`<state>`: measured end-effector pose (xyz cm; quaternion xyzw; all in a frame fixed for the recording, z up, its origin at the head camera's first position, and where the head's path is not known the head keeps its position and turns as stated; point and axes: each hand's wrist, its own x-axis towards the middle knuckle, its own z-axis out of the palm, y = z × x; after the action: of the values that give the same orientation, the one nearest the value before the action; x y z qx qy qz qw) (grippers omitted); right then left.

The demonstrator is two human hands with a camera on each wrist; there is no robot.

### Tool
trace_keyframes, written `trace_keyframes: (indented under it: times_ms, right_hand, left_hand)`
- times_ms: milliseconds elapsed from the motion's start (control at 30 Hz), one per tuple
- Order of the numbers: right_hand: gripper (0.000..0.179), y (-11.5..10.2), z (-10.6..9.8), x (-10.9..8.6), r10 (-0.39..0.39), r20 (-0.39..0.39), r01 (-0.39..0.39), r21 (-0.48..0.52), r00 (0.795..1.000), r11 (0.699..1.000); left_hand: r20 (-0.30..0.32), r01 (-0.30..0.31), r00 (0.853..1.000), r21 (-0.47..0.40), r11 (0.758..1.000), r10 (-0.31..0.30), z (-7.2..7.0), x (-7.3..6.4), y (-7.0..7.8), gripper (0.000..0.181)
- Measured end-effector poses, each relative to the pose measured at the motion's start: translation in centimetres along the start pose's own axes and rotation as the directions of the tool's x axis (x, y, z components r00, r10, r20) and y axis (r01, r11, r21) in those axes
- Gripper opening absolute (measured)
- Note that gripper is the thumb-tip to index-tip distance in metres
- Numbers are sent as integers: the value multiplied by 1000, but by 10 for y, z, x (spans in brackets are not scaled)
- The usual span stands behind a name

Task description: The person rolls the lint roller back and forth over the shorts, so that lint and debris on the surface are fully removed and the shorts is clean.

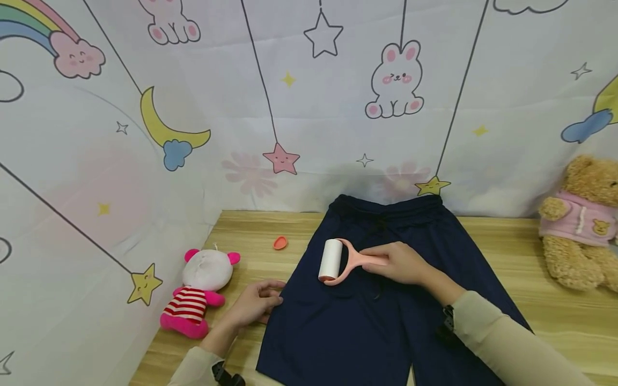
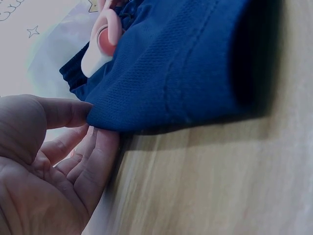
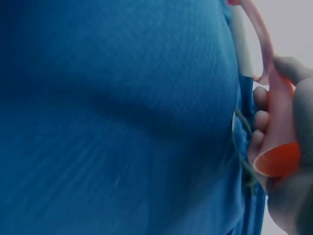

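Observation:
Navy shorts point(image 1: 338, 327) lie spread on the wooden table, waistband toward the back wall. My right hand point(image 1: 403, 262) grips the pink handle of a lint roller point(image 1: 331, 260); its white roll rests over the upper left part of the shorts. In the right wrist view, the fingers wrap round the handle point(image 3: 279, 117), whose orange end faces the camera. At the left edge of the shorts, my left hand point(image 1: 258, 303) pinches the fabric between thumb and fingers, as the left wrist view shows at the side seam point(image 2: 105, 117).
A small orange-red oval piece point(image 1: 280, 243) lies left of the shorts. A pink and white plush toy point(image 1: 195, 292) sits beside my left forearm. A brown teddy bear point(image 1: 579, 225) in a pink top sits at the far right. A patterned cloth point(image 1: 333, 118) hangs behind the table.

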<state>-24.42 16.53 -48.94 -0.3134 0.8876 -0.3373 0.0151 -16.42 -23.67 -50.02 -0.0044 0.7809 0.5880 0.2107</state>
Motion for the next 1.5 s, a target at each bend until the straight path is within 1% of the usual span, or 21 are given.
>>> trace_keyframes:
  times_ms: [367,600,833,1167,1333,1500]
  right_hand:
    - [42,-13,13,19,-17,-12,17,3,1000,1000]
    - [43,-24,19,30,-1,-3,1,3,1000,1000]
    - [42,-29,27,38,19,10,-19,5,1000,1000]
    - [42,-31,26,43,25,34,-26,6,999,1000]
    - [41,-32,23,45,30,54,-30,0,998,1000]
    - [42,-32,19,47,31,54,-31,-4,998,1000]
  left_hand:
    - [-16,-1,1000,2,1000,1,1,2,-1,41]
    - [-25,7,1000,9,1000,-7,1,2,-1,41]
    - [-35,23,999,19,1000,-22,2,1,1,41]
    - [-44,32,999,23,999,-31,2,1,2,41]
    - [-37,29,999,23,999,-29,2,1,3,41]
    - [-29,23,999,14,1000,-23,2,1,2,41]
